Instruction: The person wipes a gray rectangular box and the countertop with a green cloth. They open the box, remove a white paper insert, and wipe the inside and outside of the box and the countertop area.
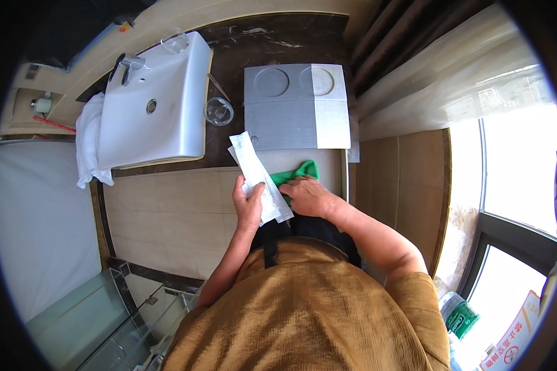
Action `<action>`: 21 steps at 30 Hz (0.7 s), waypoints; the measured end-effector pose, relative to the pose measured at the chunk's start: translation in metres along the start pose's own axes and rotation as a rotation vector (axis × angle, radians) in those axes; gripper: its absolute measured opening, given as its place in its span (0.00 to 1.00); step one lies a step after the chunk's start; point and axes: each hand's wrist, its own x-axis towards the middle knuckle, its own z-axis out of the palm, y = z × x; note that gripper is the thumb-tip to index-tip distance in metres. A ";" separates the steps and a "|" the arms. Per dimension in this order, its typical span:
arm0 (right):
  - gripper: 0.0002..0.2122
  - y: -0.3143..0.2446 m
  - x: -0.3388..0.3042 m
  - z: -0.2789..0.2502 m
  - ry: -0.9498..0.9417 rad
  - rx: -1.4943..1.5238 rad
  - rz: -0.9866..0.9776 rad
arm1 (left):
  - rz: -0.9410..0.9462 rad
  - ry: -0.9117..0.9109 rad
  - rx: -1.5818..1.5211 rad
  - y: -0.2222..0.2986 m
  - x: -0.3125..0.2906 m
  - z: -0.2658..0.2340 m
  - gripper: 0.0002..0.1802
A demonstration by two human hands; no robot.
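Several long white paper-like packets (pixel 246 156) are gripped in my left hand (pixel 249 207), its thumb pressed over them. They slant up and to the left in front of my body. My right hand (pixel 309 196) is closed on a green cloth (pixel 308 168) inside what looks like a pulled-out drawer (pixel 332 168) with a pale bottom. Part of the cloth bunches up beyond the fingers; the rest is hidden by the hand. Just past the drawer sits a grey unit (pixel 278 120) with two round recesses on top and a brighter right side.
A white sink (pixel 173 123) with a chrome faucet (pixel 130 64) stands at the left, a white towel (pixel 90 139) hanging beside it. Clear glasses (pixel 219 111) are on the dark counter (pixel 229 55). Curtains (pixel 452 80) and a window are at the right; a green-labelled container (pixel 459 316) stands lower right.
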 end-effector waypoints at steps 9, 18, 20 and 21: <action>0.10 0.033 -0.040 -0.031 -0.132 -0.568 0.033 | 0.010 -0.040 0.099 -0.006 -0.001 0.000 0.14; 0.17 0.043 -0.042 -0.024 0.340 -0.848 -0.032 | 0.057 -0.038 0.174 -0.006 -0.005 0.004 0.14; 0.17 0.044 -0.042 -0.019 0.402 -0.909 -0.021 | 0.075 -0.042 0.165 -0.008 -0.005 0.003 0.14; 0.16 0.042 -0.039 -0.014 0.396 -0.868 0.033 | 0.085 -0.047 0.153 -0.008 -0.006 0.003 0.14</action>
